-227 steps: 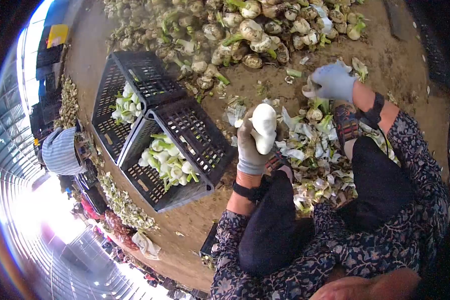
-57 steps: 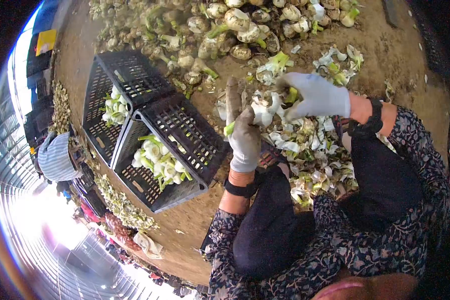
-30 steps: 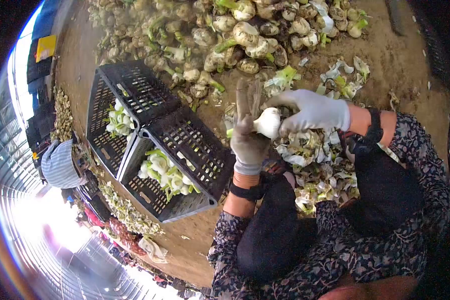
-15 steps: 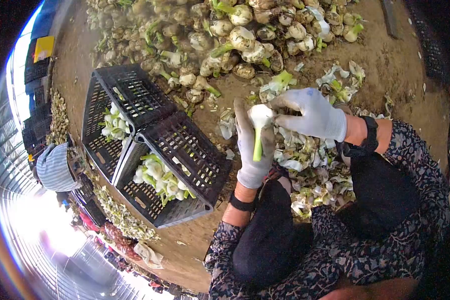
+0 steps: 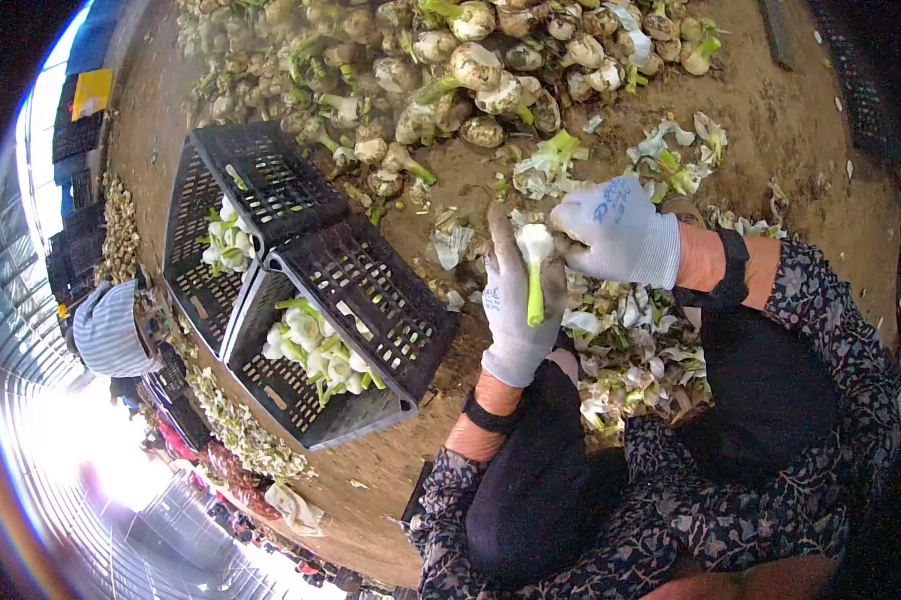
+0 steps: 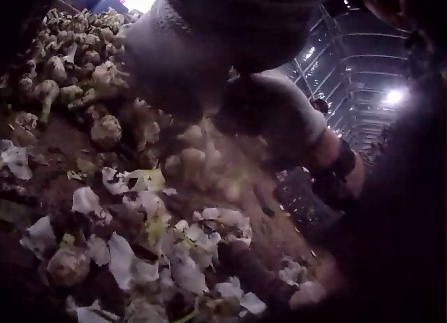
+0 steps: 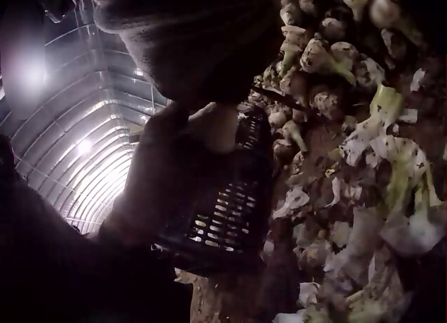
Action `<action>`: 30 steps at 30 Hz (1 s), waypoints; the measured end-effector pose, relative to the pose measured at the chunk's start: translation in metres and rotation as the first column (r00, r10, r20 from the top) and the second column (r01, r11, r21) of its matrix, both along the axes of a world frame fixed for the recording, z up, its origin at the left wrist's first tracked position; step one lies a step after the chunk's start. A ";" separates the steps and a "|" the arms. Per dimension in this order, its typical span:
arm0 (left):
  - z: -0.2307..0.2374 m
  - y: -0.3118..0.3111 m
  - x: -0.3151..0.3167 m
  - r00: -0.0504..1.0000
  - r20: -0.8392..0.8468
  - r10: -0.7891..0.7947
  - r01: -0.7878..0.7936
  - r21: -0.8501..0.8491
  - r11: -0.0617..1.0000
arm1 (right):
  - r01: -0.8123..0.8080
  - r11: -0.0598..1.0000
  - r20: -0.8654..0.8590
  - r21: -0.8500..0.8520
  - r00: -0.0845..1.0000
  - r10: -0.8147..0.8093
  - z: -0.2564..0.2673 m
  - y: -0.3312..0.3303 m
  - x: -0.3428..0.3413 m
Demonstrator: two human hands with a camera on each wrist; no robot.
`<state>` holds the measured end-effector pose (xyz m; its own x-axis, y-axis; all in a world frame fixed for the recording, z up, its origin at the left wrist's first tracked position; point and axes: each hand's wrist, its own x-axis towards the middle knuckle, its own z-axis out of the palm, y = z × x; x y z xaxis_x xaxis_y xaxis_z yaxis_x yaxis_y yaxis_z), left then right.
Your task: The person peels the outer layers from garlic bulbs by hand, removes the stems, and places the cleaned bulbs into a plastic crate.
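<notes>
A white peeled bulb (image 5: 536,242) with a green stem lies in the gloved left hand (image 5: 519,310), its stem pointing down over the palm. The left fingers stretch up behind and beside it. Against the bulb's right side, the gloved right hand (image 5: 619,232) has its fingers curled in and pinches at the bulb's edge; what lies between those fingertips is hidden. In the right wrist view the pale bulb (image 7: 215,127) shows between the two dark hands. The left wrist view shows both hands close together, the bulb not clear.
Two black crates (image 5: 356,300) with white bulbs (image 5: 316,350) inside stand tilted at the left. Unpeeled bulbs (image 5: 476,65) are heaped at the top. Peeled skins (image 5: 621,345) litter the ground by the legs. A person in a striped covering (image 5: 111,330) is at far left.
Earlier the left hand held a large white bulb while the right was apart. Since half a second ago, the right hand has turned, its fingers curling in closer at the bulb.
</notes>
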<state>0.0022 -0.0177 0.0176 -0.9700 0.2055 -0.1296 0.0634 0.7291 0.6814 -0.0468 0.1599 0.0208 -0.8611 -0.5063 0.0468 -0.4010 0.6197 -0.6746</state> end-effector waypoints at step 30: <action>-0.004 0.007 -0.025 0.680 0.727 0.093 -0.733 0.679 0.045 | 0.233 0.882 0.444 -0.409 0.895 -0.031 -0.011 0.008 -0.012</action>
